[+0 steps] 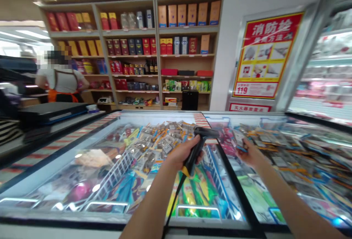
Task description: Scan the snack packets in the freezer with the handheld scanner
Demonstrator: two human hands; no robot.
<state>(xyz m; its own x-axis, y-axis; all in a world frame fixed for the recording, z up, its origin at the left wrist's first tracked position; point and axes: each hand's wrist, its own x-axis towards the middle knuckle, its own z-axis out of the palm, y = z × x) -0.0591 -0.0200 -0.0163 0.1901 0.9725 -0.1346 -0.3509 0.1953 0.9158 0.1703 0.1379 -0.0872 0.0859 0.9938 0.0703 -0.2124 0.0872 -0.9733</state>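
My left hand (184, 151) is wrapped round the handle of a black barcode scanner (195, 151) with a yellow lower end. Its head points right, and a dark cable runs down from it past my forearm. To the right, my right hand (249, 154) pinches a small packet (239, 138) with a greyish-white face, blurred too much to read. Both hands are over a chest freezer (121, 215). Below and behind the scanner lie many similar small packets (167, 136) in a heap, with green and yellow bags (192, 191) nearer me. More small packets (283, 147) fill the right side.
A white wire divider (118, 171) stands inside the freezer. Beyond it are shelves (134, 31) of boxes and a red fire-hydrant sign (268, 57). At the left, a person (62, 79) in an orange-and-white outfit stands behind a black case (52, 112). A lit cooler (327, 73) stands right.
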